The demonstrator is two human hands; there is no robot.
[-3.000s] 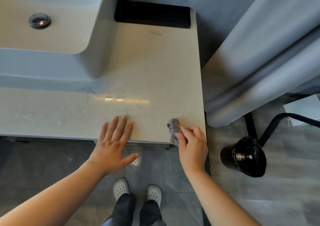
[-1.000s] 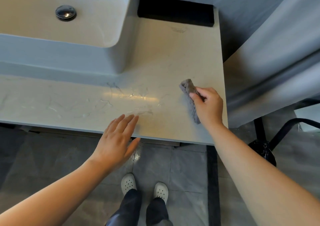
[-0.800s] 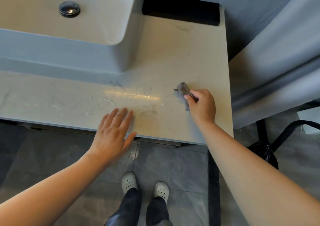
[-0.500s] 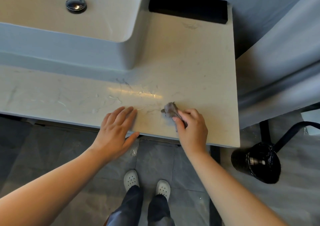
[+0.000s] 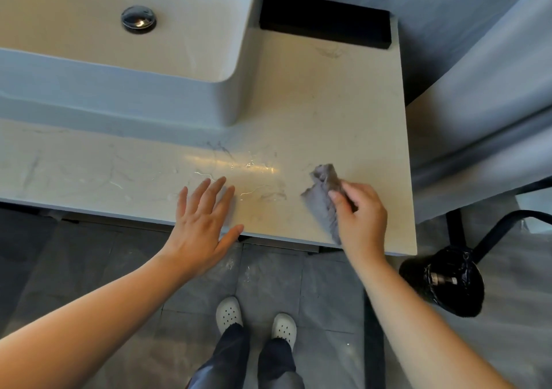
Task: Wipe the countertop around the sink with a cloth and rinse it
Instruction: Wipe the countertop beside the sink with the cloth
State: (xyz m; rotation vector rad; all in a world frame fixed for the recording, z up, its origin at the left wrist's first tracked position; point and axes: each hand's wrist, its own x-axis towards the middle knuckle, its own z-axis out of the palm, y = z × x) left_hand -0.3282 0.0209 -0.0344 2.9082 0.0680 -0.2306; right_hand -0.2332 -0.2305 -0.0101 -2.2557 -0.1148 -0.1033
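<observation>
A pale marble countertop (image 5: 322, 113) runs around a white rectangular sink (image 5: 125, 96) with a chrome drain (image 5: 138, 23). My right hand (image 5: 360, 221) grips a crumpled grey cloth (image 5: 324, 193) and presses it on the counter near the front right corner. My left hand (image 5: 203, 224) lies flat with fingers spread on the counter's front edge, left of the cloth. Wet streaks glisten on the marble between the two hands.
A black box (image 5: 325, 19) sits at the back of the counter against the wall. A grey curtain (image 5: 490, 99) hangs to the right. A black bin (image 5: 445, 281) stands on the tiled floor beside a black stand. My feet in white clogs (image 5: 254, 320) are below.
Over the last half second my right hand slid the cloth to the right along the front of the counter and spread it a little. My left hand stayed flat at the edge.
</observation>
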